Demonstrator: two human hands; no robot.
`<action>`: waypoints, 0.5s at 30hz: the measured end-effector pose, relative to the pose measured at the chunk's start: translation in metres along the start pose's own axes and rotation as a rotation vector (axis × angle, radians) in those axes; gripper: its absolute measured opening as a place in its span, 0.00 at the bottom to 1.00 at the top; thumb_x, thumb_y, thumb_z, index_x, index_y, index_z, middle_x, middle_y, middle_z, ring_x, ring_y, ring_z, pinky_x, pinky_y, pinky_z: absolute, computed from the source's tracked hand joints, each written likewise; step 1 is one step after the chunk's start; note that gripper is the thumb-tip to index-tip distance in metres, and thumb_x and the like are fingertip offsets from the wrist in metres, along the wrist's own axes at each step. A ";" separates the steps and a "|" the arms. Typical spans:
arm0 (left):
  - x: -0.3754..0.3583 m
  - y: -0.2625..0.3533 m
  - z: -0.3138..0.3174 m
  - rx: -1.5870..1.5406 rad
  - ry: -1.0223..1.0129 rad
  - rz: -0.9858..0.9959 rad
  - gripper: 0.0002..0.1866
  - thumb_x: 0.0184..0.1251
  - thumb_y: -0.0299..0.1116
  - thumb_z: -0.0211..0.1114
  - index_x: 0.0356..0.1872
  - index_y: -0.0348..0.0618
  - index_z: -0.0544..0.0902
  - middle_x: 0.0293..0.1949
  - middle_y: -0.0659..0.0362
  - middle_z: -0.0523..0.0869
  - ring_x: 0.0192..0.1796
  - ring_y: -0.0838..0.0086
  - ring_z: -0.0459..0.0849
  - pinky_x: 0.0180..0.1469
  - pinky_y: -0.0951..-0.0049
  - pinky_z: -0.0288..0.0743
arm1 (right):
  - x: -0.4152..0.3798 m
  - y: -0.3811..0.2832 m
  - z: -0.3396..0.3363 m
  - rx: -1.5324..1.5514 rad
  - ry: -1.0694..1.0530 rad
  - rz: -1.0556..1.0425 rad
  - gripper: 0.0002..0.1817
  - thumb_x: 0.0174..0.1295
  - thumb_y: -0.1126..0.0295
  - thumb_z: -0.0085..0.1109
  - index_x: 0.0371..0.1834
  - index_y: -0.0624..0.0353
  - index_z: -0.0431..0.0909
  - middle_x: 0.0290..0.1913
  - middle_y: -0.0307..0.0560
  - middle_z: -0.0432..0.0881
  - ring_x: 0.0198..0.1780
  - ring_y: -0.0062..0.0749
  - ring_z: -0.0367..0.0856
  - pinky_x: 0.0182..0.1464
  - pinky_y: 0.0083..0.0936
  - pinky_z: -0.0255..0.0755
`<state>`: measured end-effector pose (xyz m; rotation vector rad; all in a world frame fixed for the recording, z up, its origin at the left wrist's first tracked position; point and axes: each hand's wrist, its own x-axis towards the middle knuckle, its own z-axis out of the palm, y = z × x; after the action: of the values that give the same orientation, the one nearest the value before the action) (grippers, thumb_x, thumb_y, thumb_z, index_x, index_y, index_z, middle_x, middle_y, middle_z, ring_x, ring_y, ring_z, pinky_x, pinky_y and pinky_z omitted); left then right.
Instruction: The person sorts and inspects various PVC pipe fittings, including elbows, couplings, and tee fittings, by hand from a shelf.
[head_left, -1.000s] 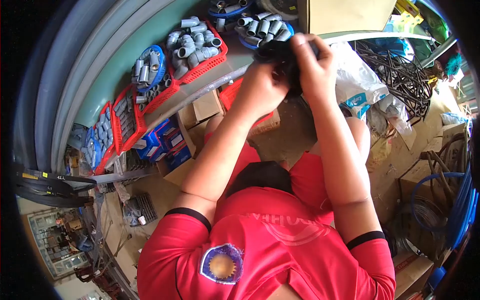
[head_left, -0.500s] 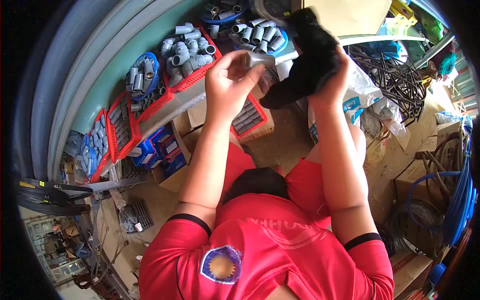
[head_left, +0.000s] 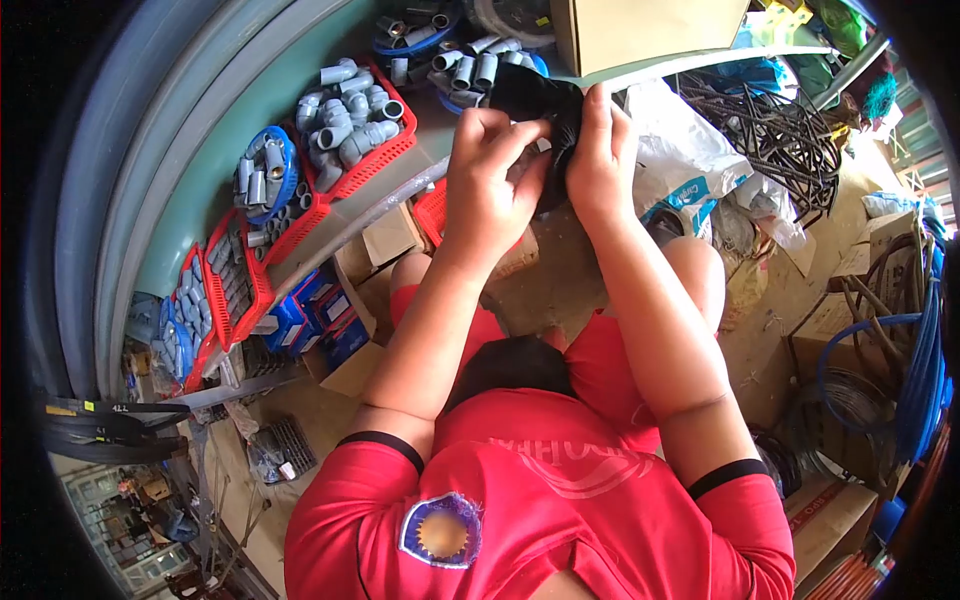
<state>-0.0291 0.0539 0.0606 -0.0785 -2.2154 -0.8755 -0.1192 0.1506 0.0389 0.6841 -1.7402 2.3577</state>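
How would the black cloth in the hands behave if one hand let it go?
The black cloth is bunched and folded between the left hand and the right hand, so it is probably floppy and would droop. It looks light. It seems unlikely to roll.

Both my arms reach forward and up, forearms bare, elbows bent and spread so the wrists meet far out in front of me. My left hand [head_left: 487, 190] is curled, fingers [head_left: 500, 130] bent inward and pinched together at the tips, knuckles toward me. My right hand [head_left: 598, 160] sits just beside it, touching it, palm turned left, fingers closed in a grip with the thumb side up.
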 end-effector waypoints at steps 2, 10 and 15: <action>0.005 0.001 0.002 0.037 -0.020 0.039 0.17 0.53 0.16 0.68 0.45 0.38 0.82 0.40 0.51 0.79 0.43 0.57 0.81 0.45 0.63 0.75 | 0.002 0.004 -0.004 -0.099 0.018 -0.033 0.23 0.78 0.56 0.45 0.32 0.66 0.77 0.25 0.41 0.77 0.28 0.21 0.69 0.33 0.25 0.67; 0.002 0.002 0.034 -0.018 0.040 0.147 0.12 0.57 0.21 0.69 0.42 0.40 0.79 0.45 0.49 0.78 0.49 0.55 0.79 0.52 0.60 0.74 | 0.010 0.006 -0.015 0.633 0.142 0.543 0.29 0.72 0.44 0.48 0.51 0.63 0.80 0.44 0.52 0.85 0.42 0.38 0.85 0.48 0.33 0.81; 0.002 0.002 0.050 -0.091 0.063 0.179 0.11 0.59 0.23 0.70 0.42 0.42 0.80 0.46 0.51 0.78 0.50 0.58 0.79 0.51 0.63 0.76 | 0.012 0.008 -0.020 0.945 0.243 0.592 0.31 0.74 0.44 0.40 0.57 0.61 0.79 0.49 0.51 0.85 0.47 0.42 0.84 0.52 0.36 0.79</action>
<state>-0.0609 0.0859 0.0380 -0.2842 -2.0734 -0.8660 -0.1384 0.1652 0.0320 -0.1121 -0.6941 3.4707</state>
